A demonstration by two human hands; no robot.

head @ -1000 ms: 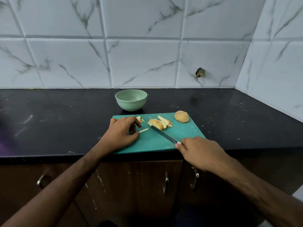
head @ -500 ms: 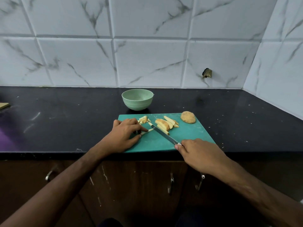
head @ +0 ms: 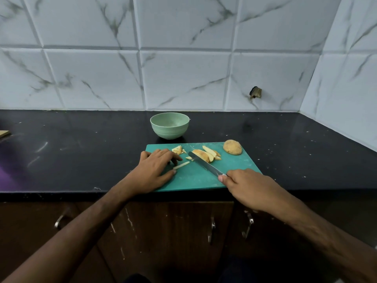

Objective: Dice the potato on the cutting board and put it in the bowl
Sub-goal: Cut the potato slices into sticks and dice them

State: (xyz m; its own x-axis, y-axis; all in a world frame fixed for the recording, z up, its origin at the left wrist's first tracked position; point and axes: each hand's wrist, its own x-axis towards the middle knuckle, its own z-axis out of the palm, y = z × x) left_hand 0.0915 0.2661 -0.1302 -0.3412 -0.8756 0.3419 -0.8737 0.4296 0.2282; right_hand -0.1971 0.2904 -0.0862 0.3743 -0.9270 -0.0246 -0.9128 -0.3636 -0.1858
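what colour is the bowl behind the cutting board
Pale mint green, the bowl; shows best in the head view, the only one.

A black speckled countertop [head: 81, 152] runs below a wall of white marble-veined tiles [head: 183, 78], one with a chipped hole [head: 255, 92] to the right. Dark wooden cabinets [head: 163, 231] with metal handles [head: 212, 231] sit nearest. A tan object's corner [head: 4, 133] shows far left.

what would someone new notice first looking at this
The teal cutting board at the black counter's front edge, where the right hand holds a knife angled toward the potato slices. The left hand lies flat beside a single potato stick, and a green bowl waits behind.
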